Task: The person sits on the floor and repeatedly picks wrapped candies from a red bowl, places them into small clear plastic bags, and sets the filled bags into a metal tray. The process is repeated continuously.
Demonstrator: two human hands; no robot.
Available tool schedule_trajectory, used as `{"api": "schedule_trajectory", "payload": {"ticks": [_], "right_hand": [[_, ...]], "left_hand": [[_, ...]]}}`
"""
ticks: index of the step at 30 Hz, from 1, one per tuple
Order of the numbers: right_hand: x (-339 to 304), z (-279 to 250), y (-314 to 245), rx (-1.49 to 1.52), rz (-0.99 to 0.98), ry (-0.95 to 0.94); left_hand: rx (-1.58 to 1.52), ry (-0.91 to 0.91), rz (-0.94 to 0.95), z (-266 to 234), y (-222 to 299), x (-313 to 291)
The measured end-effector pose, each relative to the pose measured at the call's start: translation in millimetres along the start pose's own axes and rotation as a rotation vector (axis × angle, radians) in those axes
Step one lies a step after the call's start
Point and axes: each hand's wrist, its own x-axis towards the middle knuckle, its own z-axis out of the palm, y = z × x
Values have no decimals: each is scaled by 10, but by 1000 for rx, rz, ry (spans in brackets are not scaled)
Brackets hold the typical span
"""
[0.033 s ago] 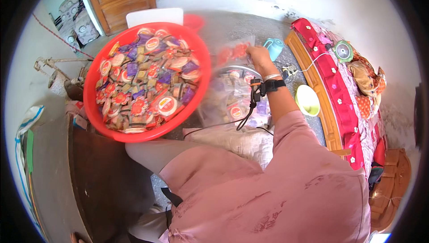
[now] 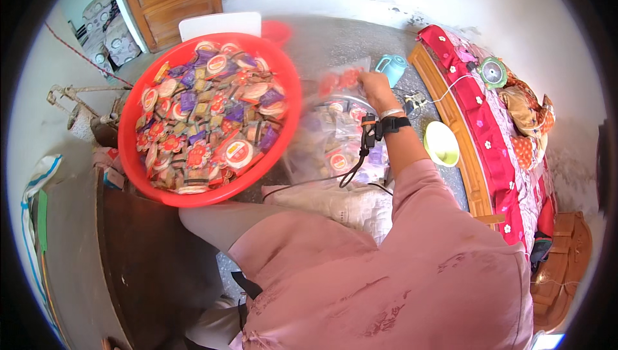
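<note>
My right hand [image 2: 378, 90] is closed on a clear plastic bag [image 2: 339, 82] with red flower-shaped pieces showing through. The bag's left part is blurred. Just below it is a round container with a pale rim [image 2: 351, 98]. Small clear packets [image 2: 344, 147] with white discs and purple pieces lie there. Left of the hand stands a large red basin [image 2: 294, 115], heaped with wrapped pieces [image 2: 212, 115] in white, purple, tan and red. A black strap [image 2: 394, 123] with a cable circles my right wrist. My left hand does not show.
A turquoise jug [image 2: 391, 68] and a pale green bowl [image 2: 441, 144] stand on the floor to the right. Beyond them is a wooden bed [image 2: 444, 102] with a small green fan [image 2: 492, 72]. A white sack [image 2: 328, 203] lies near my legs; a dark cabinet [image 2: 154, 266] stands left.
My right hand and the plastic bag in it have shifted very slightly. The basin and the things around it look the same.
</note>
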Motion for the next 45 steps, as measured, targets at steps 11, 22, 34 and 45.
{"api": "schedule_trajectory", "payload": {"ticks": [11,22,34,45], "right_hand": [[-66,-966,2016,-885,267,92],[-243,-1056,2324,-1724,130,-674],[-295,-1128,2585,-1748,103,-703],[155,-1080,3397,-302,652,-32]], "left_hand": [[92,-29,86,-19,14,26],[20,-6,102,25,-108,47],[80,-20,103,0,-136,61],[58,11,97,-39,-126,33]]}}
